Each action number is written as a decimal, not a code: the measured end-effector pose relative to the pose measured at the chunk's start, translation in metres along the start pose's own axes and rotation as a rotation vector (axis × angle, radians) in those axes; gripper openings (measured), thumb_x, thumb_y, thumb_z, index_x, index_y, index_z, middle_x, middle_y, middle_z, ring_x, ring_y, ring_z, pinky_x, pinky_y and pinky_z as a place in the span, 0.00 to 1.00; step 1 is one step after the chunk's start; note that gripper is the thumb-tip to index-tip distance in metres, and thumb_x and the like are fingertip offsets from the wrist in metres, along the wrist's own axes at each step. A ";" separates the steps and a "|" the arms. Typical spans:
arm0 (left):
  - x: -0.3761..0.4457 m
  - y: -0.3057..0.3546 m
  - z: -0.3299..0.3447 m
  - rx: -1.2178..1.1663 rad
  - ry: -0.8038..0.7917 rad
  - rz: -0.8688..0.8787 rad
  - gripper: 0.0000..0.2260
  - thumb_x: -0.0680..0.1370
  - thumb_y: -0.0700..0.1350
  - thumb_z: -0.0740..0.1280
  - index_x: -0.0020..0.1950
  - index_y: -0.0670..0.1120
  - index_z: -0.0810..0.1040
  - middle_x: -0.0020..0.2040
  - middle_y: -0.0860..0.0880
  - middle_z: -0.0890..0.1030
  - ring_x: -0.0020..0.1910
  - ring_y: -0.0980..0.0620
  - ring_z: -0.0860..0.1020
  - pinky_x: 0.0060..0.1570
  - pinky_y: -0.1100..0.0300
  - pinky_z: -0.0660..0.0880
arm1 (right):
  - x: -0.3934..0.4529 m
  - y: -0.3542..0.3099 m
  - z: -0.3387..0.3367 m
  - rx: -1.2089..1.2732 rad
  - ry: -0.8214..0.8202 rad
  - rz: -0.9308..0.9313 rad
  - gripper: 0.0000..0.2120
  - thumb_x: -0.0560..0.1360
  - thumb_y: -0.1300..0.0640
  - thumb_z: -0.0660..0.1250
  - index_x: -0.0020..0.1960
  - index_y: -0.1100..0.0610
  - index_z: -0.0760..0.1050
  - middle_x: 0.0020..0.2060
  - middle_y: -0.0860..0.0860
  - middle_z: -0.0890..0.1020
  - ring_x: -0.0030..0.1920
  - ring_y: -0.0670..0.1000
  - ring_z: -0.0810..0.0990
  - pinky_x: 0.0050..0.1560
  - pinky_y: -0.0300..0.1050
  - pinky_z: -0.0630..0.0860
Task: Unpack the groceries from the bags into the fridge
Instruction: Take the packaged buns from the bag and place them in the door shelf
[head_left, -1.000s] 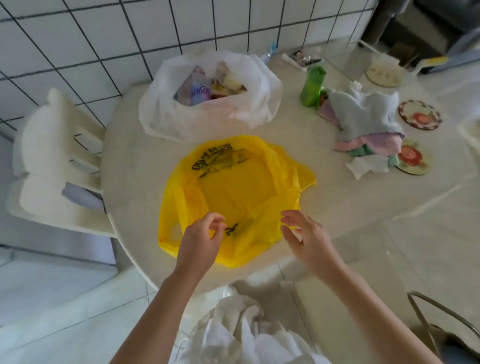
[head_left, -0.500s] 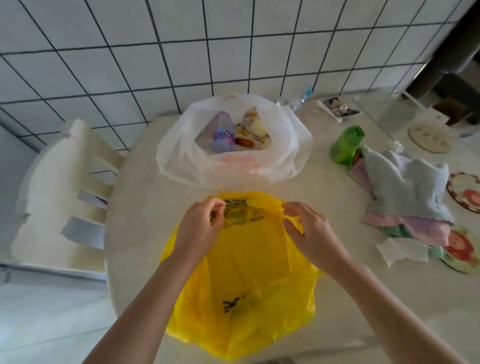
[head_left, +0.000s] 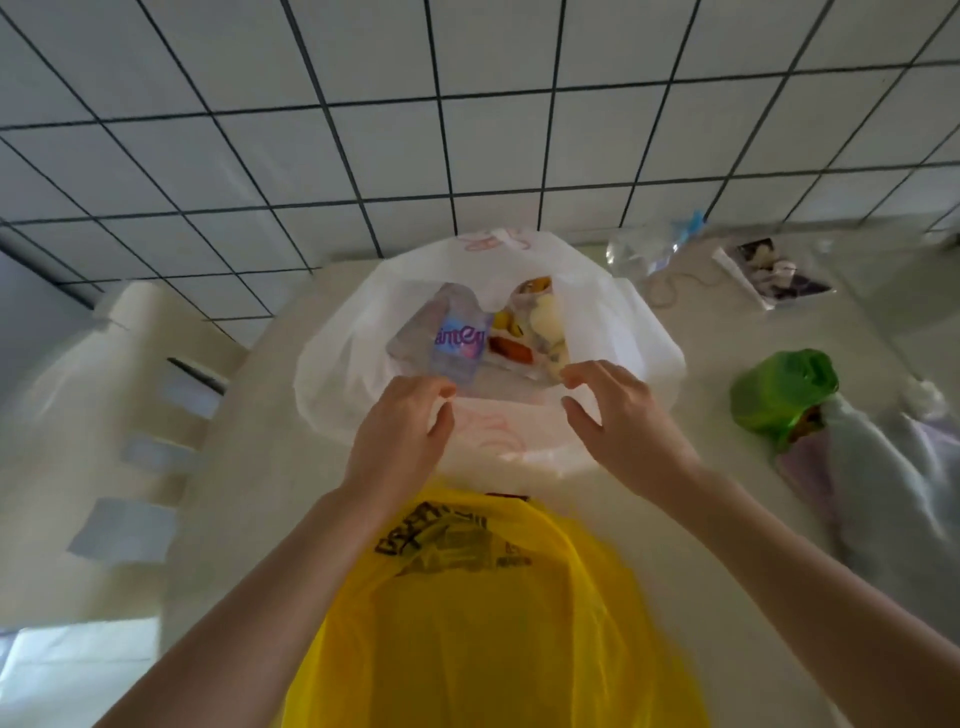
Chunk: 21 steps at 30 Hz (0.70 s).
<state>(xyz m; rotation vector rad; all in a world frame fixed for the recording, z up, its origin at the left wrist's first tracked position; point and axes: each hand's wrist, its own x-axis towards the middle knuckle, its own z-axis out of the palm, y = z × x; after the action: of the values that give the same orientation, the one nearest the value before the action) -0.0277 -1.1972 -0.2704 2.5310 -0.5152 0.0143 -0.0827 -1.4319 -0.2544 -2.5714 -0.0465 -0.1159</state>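
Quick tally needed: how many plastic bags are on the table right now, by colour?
White plastic bag holding wrapped groceries: 1
Yellow plastic bag with black print, lying flat: 1
Green plastic bag, bunched up at the right: 1
Clear plastic bag by the tiled wall: 1
Total: 4

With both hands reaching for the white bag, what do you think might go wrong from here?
1. The left hand and right hand are at the near rim of the white bag; pulling thin plastic might tip the packets out.
2. The yellow bag lies slack under the forearms and may get dragged off the table.
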 end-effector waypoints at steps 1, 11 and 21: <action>0.011 0.001 0.002 0.024 0.012 0.045 0.11 0.76 0.38 0.68 0.58 0.43 0.79 0.53 0.45 0.80 0.54 0.46 0.77 0.51 0.55 0.74 | 0.012 0.005 0.001 -0.021 -0.010 -0.025 0.13 0.78 0.56 0.64 0.61 0.59 0.74 0.55 0.54 0.80 0.56 0.54 0.78 0.55 0.53 0.78; 0.117 -0.008 0.029 0.436 -0.063 0.518 0.11 0.76 0.37 0.67 0.57 0.37 0.80 0.59 0.40 0.79 0.66 0.37 0.72 0.66 0.44 0.68 | 0.099 0.044 0.021 -0.216 0.026 -0.211 0.18 0.71 0.60 0.72 0.60 0.63 0.76 0.56 0.60 0.78 0.59 0.62 0.75 0.50 0.55 0.79; 0.191 -0.039 0.042 0.692 -0.234 0.456 0.23 0.76 0.42 0.65 0.71 0.43 0.68 0.72 0.42 0.69 0.78 0.43 0.52 0.75 0.41 0.50 | 0.110 0.093 0.035 -0.658 -0.417 -0.217 0.54 0.67 0.33 0.68 0.77 0.56 0.42 0.77 0.57 0.47 0.77 0.62 0.43 0.75 0.57 0.48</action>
<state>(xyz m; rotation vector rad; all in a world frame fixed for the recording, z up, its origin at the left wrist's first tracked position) 0.1593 -1.2571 -0.3039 3.0202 -1.3727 0.0773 0.0343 -1.4905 -0.3240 -3.1910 -0.5215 0.3903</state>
